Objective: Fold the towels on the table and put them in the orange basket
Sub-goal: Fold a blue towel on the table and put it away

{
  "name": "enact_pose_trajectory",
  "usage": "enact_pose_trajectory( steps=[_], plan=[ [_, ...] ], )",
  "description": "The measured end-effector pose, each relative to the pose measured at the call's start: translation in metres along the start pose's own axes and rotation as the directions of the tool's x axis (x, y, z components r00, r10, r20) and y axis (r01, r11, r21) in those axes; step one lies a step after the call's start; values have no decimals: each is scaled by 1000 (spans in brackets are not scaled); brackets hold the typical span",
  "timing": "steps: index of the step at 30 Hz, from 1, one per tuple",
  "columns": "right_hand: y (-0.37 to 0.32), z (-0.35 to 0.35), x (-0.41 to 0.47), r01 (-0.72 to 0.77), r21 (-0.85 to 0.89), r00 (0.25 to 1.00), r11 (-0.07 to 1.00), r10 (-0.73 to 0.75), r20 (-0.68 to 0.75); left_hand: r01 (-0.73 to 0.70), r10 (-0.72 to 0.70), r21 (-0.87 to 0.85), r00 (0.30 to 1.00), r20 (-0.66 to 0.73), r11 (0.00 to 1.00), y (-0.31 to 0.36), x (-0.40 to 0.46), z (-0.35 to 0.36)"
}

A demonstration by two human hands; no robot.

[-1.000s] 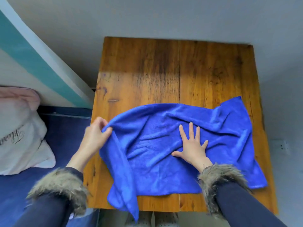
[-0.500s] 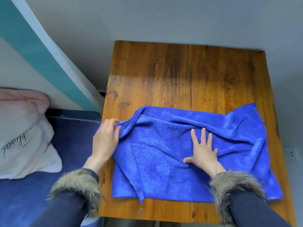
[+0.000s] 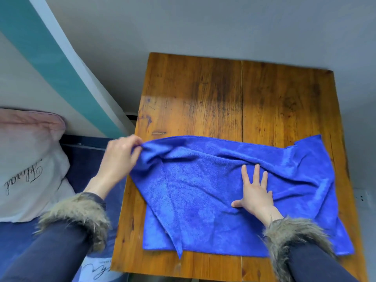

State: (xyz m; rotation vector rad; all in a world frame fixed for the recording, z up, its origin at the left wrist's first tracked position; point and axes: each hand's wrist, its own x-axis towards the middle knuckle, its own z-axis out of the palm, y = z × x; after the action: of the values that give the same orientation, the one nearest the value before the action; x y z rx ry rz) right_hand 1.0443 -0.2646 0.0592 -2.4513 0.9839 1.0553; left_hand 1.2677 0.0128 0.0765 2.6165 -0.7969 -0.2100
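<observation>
Left hand (image 3: pixel 119 157): grip pinching blue towel (image 3: pixel 203 192) corner | right hand (image 3: pixel 255 192): flat, fingers spread, pressing towel | towel spread on wooden table (image 3: pixel 203 94) between both hands | white pillow (image 3: pixel 26 165) left of left grip, on bed.

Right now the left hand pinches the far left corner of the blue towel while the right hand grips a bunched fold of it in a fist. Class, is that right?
Not quite. In the head view the right hand lies flat with fingers spread, pressing the blue towel onto the table; it grips nothing. The left hand does pinch the far left corner.
</observation>
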Motion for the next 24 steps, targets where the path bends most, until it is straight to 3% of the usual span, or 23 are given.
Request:
enact_pose_trajectory(
  steps=[3,5,9,11,13,15,18,20,24],
  plan=[
    [-1,-1,0,0,2,1000,1000,0,-1,129,-115,13,924,-365,992,10,17,-15],
    [-1,-1,0,3,6,1000,1000,-3,3,195,-172,8,884,-435,981,24,20,-16],
    [1,-2,-1,5,23,1000,1000,-5,9,242,-222,55,943,-250,969,50,-22,23],
    [2,-1,-1,8,35,1000,999,-9,9,381,-378,2,916,-134,925,53,-56,43],
    [2,-1,-1,9,45,1000,999,-9,11,644,-649,-143,760,11,752,48,-78,54],
    [2,-1,0,8,54,1000,998,-9,14,799,-794,-201,595,125,567,42,-86,59],
    [2,-1,0,12,63,1000,998,-13,13,803,-786,-151,596,167,577,44,-81,60],
    [2,-1,-1,11,65,1000,998,-12,15,791,-773,-191,610,175,581,46,-73,58],
    [2,-1,-1,9,67,1000,998,-10,16,808,-807,-256,574,139,531,33,-62,45]
  ],
)
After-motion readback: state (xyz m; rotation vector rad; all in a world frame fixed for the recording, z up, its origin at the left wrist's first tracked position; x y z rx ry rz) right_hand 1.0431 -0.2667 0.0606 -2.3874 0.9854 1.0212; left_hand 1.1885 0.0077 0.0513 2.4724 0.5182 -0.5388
